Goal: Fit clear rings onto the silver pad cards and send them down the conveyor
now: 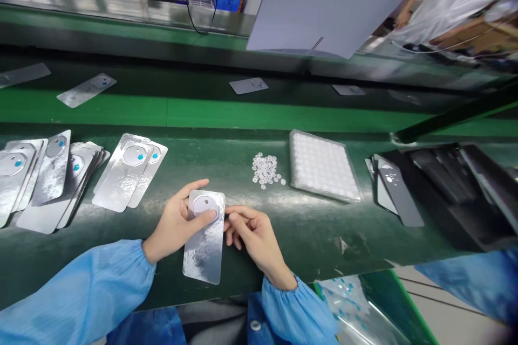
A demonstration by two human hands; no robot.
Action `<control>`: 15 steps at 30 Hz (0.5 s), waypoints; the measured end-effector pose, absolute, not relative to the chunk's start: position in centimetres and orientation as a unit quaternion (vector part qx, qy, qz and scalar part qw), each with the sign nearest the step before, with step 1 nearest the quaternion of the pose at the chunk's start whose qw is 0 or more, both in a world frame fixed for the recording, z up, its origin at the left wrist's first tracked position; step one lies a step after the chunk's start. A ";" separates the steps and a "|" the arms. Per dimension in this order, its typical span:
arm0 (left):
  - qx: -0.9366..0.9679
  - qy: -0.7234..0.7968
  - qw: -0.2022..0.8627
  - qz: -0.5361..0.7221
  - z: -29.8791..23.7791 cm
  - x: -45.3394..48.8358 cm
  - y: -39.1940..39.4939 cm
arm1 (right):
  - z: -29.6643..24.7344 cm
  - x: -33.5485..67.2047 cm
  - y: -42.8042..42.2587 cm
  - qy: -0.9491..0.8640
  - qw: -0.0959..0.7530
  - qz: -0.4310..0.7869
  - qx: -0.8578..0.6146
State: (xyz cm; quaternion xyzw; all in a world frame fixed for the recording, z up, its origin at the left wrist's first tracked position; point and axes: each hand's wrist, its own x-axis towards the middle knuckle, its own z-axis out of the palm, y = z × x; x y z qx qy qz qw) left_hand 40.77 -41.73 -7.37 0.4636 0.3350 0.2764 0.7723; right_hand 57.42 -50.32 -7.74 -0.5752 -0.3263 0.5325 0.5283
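Observation:
My left hand grips a silvery rectangular plate near its top, the thumb pressing on the round raised disc of the plate. My right hand rests against the plate's right edge, fingers curled and pinched together at the edge; what they pinch is too small to make out. The plate lies low over the dark green work surface, just in front of me.
Fanned stacks of similar silvery plates lie at the left, two more nearer. A heap of small white discs and a clear tray of them sit ahead. Dark plates and a black tray are at right. Another person stands behind the conveyor.

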 end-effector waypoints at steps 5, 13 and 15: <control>0.392 0.359 0.795 0.291 -6.9 40.9 -42.3 | -7.7 57.2 -51.3 -0.395 0.518 0.495 -0.576; 0.397 0.414 0.703 0.421 -4.1 41.9 -33.7 | -10.6 58.5 -51.7 -0.423 0.483 0.501 -0.581; 0.434 0.422 0.644 0.468 -1.6 41.9 -29.7 | -10.6 58.5 -51.5 -0.424 0.483 0.502 -0.579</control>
